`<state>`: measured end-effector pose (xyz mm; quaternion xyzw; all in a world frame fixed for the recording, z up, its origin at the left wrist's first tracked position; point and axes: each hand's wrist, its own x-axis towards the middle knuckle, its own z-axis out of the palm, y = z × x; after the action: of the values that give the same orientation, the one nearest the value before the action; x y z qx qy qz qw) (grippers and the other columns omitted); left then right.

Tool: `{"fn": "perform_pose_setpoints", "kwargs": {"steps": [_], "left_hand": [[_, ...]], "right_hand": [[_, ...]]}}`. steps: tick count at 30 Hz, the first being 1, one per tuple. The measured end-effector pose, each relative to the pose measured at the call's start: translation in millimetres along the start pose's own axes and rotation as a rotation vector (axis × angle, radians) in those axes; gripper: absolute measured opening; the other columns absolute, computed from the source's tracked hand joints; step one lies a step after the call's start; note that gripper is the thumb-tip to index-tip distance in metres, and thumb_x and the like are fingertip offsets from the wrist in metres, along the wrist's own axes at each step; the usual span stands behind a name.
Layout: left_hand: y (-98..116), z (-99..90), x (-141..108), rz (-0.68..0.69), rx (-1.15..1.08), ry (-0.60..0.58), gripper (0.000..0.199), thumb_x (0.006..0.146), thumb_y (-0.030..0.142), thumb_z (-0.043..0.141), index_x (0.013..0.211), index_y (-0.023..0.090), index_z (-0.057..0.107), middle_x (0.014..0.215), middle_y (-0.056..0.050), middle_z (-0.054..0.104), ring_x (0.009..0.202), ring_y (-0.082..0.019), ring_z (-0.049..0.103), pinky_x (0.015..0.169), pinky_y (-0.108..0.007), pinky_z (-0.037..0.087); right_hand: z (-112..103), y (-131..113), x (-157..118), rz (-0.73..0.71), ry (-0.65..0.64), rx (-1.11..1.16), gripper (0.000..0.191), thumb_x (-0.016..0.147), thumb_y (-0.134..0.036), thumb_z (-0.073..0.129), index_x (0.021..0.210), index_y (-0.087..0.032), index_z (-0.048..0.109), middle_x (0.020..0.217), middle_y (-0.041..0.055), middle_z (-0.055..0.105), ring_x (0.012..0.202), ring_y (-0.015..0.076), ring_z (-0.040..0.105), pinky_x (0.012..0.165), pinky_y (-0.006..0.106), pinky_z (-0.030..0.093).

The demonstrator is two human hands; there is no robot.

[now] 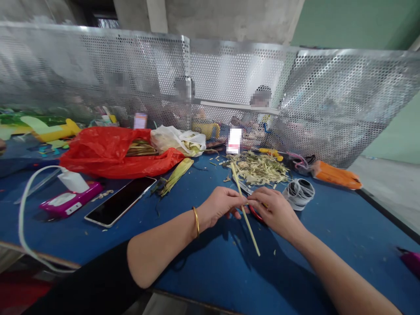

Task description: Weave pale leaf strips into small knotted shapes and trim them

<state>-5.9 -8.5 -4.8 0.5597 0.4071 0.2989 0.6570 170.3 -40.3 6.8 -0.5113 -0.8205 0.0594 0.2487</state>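
The pale stem (248, 225) is pinched in your left hand (223, 205); your right hand's (274, 210) fingertips hide the scissors (246, 188) partly.

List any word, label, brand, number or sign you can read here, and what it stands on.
No text is readable.
Magenta device: pale markings, too small and blurred.
Lit screen by the shavings: pixelated.
Lit screen behind the red bag: too blurred.
Dark phone: no visible text.
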Motion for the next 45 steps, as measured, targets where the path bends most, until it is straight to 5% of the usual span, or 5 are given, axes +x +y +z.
{"fn": "perform_pose_setpoints", "kwargs": {"steps": [6, 10, 16, 22, 45], "left_hand": [[-7.1, 8.3, -9.1, -0.036, 0.199, -0.301, 0.024, 0.070, 0.038, 0.068, 0.068, 0.014, 0.068, 0.072, -0.005, 0.071, 0.044, -0.008, 0.057, 0.037, -0.017, 0.027], [-8.4, 13.1, -8.7, -0.116, 0.204, -0.246, 0.035, 0.071, 0.047, 0.065, 0.066, 0.013, 0.066, 0.066, -0.005, 0.070, 0.040, -0.008, 0.054, 0.036, -0.018, 0.028], [-3.1, 10.0, -1.0, -0.108, -0.042, 0.053, 0.028, 0.074, 0.039, 0.062, 0.066, 0.012, 0.064, 0.064, -0.005, 0.068, 0.040, -0.008, 0.054, 0.036, -0.018, 0.031], [3.5, 7.5, 0.6, -0.171, -0.413, -0.023, 0.013, 0.069, 0.021, 0.063, 0.077, 0.012, 0.068, 0.070, -0.004, 0.069, 0.059, -0.012, 0.064, 0.049, -0.017, 0.043], [4.4, 10.7, -2.5, -0.059, -0.627, -0.106, 0.003, 0.067, 0.012, 0.066, 0.069, 0.010, 0.065, 0.065, -0.001, 0.061, 0.057, -0.007, 0.055, 0.059, -0.018, 0.045]], "right_hand": [[1.8, -5.4, 2.4, 0.347, -0.006, 0.670, 0.030, 0.080, -0.046, 0.058, 0.077, -0.017, 0.061, 0.062, -0.0018, 0.057, 0.059, 0.0127, 0.051, 0.055, 0.024, 0.039], [0.6, -10.6, 1.0, 0.359, 0.144, 0.736, 0.029, 0.078, -0.044, 0.061, 0.068, -0.018, 0.053, 0.056, -0.0044, 0.047, 0.052, 0.0096, 0.042, 0.050, 0.022, 0.034], [0.9, -20.3, -11.3, 0.162, 0.328, 0.286, 0.010, 0.084, -0.028, 0.055, 0.078, -0.020, 0.056, 0.068, 0.0001, 0.061, 0.062, 0.0137, 0.056, 0.057, 0.023, 0.040], [5.4, -26.8, -15.6, -0.213, 0.384, -0.293, 0.013, 0.089, -0.019, 0.051, 0.078, -0.018, 0.058, 0.070, 0.0027, 0.065, 0.067, 0.0158, 0.059, 0.068, 0.028, 0.039], [15.0, -23.2, -15.4, -0.320, 0.297, -0.558, 0.014, 0.090, -0.017, 0.049, 0.083, -0.016, 0.061, 0.079, 0.0045, 0.064, 0.074, 0.0179, 0.055, 0.077, 0.035, 0.034]]}}
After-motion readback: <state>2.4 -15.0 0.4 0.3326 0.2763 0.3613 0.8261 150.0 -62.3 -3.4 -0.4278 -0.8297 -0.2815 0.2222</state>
